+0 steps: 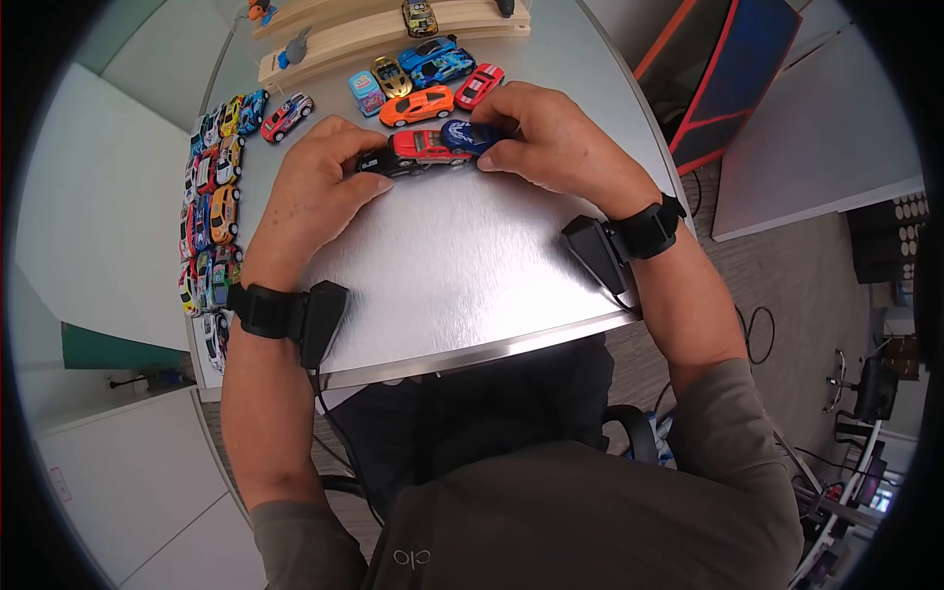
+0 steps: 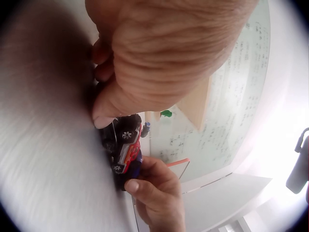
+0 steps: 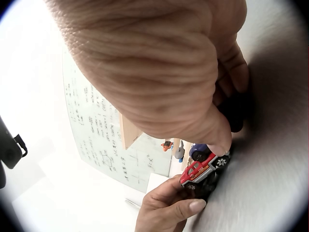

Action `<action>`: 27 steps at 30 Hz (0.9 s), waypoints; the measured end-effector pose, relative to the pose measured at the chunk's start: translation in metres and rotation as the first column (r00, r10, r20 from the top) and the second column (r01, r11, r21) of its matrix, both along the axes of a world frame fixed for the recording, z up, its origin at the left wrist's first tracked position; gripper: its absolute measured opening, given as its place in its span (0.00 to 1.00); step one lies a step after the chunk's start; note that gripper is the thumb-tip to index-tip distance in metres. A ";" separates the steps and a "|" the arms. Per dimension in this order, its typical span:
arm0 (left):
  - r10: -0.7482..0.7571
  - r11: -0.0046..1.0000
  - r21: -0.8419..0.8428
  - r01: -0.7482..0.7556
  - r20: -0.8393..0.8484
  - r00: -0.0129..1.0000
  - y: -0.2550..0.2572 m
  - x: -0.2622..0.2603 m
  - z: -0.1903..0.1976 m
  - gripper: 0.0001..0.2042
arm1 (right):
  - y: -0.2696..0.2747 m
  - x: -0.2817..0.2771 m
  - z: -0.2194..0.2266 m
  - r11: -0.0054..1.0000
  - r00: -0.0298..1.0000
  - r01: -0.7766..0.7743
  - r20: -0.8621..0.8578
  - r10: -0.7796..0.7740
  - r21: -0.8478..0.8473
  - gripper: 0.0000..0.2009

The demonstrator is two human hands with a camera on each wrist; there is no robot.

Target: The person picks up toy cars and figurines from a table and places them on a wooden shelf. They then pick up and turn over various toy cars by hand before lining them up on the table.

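Note:
My left hand [image 1: 322, 181] pinches a black toy car [image 1: 374, 163] between thumb and fingers, close over the metal tabletop. On the other side my right hand [image 1: 551, 138] grips a dark blue toy car [image 1: 466, 137] with a white pattern. Between them is a red toy pickup [image 1: 430, 147], its ends overlapping both cars in the head view. The left wrist view shows the red pickup [image 2: 129, 155] tilted, with dark wheels beside it. In the right wrist view, my right thumb is right at one end of the red pickup [image 3: 199, 170]. My fingers partly hide the black and blue cars.
Just beyond my hands stand an orange toy car [image 1: 417, 105], a red striped car [image 1: 480, 87] and several others. Rows of toy cars [image 1: 224, 214] line the table's left edge. A wooden rack [image 1: 344, 49] with small figures stands at the back.

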State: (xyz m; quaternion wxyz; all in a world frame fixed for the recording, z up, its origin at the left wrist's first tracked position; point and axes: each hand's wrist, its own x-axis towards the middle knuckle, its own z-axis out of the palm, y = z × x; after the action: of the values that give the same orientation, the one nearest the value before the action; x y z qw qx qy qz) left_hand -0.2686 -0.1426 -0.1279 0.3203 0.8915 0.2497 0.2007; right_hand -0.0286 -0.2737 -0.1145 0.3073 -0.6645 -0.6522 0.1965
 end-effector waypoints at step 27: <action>0.025 1.000 -0.016 -0.025 -0.028 0.999 -0.003 -0.001 0.011 0.23 | 0.004 0.054 -0.004 0.942 0.973 0.229 -0.029 -0.229 0.245 0.13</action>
State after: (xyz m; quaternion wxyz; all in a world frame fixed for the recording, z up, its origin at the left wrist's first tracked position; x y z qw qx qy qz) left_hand -0.2699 -0.1454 -0.1172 0.3216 0.8883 0.2669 0.1901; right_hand 0.0255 -0.2697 -0.1183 0.4081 -0.6925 -0.5899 0.0769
